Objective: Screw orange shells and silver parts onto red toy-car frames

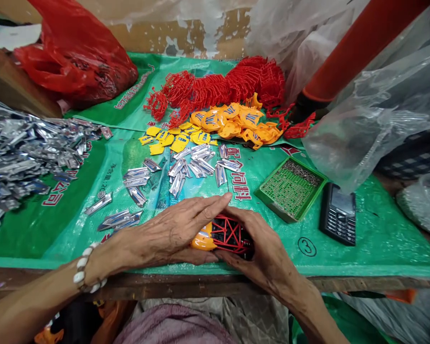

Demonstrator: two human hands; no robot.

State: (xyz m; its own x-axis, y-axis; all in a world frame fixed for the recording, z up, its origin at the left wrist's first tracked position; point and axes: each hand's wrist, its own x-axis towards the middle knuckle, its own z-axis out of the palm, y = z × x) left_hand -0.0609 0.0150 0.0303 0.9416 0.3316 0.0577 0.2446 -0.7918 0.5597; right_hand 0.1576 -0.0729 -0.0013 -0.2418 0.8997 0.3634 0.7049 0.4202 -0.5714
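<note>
Between my two hands, near the table's front edge, is a toy car body [229, 235] with an orange hood, a red lattice frame and black parts beneath. My left hand [172, 231] wraps its orange end, fingers over the top and thumb low on the near side. Around the dark end curls my right hand [263, 243], thumb at the near side. Both palms hide much of the car. Just beyond my left hand lie loose silver stickered strips [177, 184]. A green tray [290, 188] of small metal screws sits beyond my right hand.
Red plastic frames [229, 86], orange hoods [232, 119] and yellow pieces [179, 141] are heaped at the back. More silver strips [25, 162] pile up at left. A keypad phone [338, 212] lies right of the tray. A red pole [358, 52] slants down at right beside clear plastic.
</note>
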